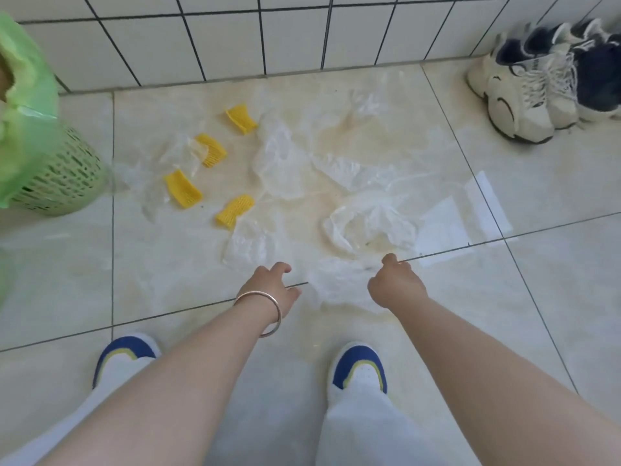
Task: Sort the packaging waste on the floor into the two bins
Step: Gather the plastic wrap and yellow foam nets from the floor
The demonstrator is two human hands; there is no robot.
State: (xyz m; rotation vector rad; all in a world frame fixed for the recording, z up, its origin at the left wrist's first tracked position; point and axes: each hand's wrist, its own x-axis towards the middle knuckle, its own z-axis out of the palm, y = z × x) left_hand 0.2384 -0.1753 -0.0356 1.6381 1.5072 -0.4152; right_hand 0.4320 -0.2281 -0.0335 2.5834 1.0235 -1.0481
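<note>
Nearest: two feet in blue-and-white shoes (359, 368) on the tile floor (537, 297), both bare arms reaching down. Left hand (274, 287), bangle (260, 312) on wrist, fingers loosely curled, holding nothing. Right hand (395, 285) curled at the near edge of a clear plastic sheet (339, 277); grip on it can't be told. More clear plastic bags (366, 223) farther out, four yellow foam nets (183, 189) far left. Green lined bin (57, 176) at left edge. Sneakers (524, 92) far right by the wall.

Four yellow foam nets (211, 150); one green bin (64, 176); two hands (272, 287).
</note>
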